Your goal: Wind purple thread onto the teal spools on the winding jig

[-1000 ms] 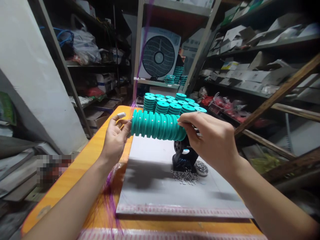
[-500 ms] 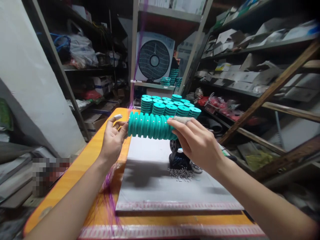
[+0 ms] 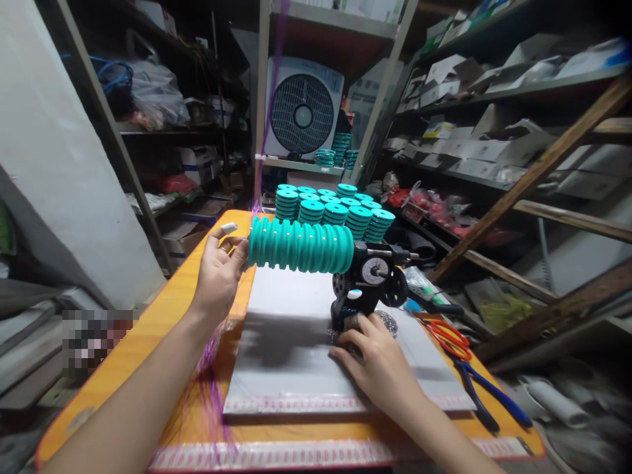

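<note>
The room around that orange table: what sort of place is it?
Probably a small workshop that doubles as storage. The left hand holds a green ribbed roll above the orange table, pliers lie near its right edge, and boxes crowd the shelves.

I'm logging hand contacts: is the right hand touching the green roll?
Apart. The head view shows the right hand low by the beads, with part of the black machine visible between it and the green roll above.
</note>
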The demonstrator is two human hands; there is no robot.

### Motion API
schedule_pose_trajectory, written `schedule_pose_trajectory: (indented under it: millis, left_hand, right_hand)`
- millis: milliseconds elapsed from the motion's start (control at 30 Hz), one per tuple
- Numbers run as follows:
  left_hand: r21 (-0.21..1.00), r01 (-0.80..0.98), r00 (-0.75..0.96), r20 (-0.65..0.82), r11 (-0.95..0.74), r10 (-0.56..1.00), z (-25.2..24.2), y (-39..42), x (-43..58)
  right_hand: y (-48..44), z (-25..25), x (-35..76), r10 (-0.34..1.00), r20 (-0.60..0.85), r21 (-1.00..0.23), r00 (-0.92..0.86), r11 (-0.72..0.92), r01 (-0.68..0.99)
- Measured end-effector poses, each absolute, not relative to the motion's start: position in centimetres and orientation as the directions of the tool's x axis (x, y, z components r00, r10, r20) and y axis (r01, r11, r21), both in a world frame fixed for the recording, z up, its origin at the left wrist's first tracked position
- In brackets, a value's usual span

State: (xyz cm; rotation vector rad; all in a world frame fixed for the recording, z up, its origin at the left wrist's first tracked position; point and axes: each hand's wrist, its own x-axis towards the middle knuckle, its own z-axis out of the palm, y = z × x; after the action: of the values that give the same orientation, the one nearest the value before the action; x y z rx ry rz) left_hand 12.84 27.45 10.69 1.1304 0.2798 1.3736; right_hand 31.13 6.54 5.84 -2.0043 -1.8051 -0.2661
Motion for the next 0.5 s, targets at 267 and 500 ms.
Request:
schedule_pose_trajectory:
  millis: [267, 500]
  left_hand:
    - [0.768, -0.593, 0.258, 0.466, -0.242, 0.847, 10.6, 27.4, 12.9]
    - [0.76, -0.615, 0.26, 0.446, -0.21, 0.856, 10.7, 27.4, 12.8]
  right_hand:
    - [6.6, 4.8, 30.6, 0.834, 0.545, -0.147, 0.087, -0.008, 0.989]
    - [6.9, 11.5, 31.1, 0.683, 0.73, -0.131, -0.032, 0.186, 0.974]
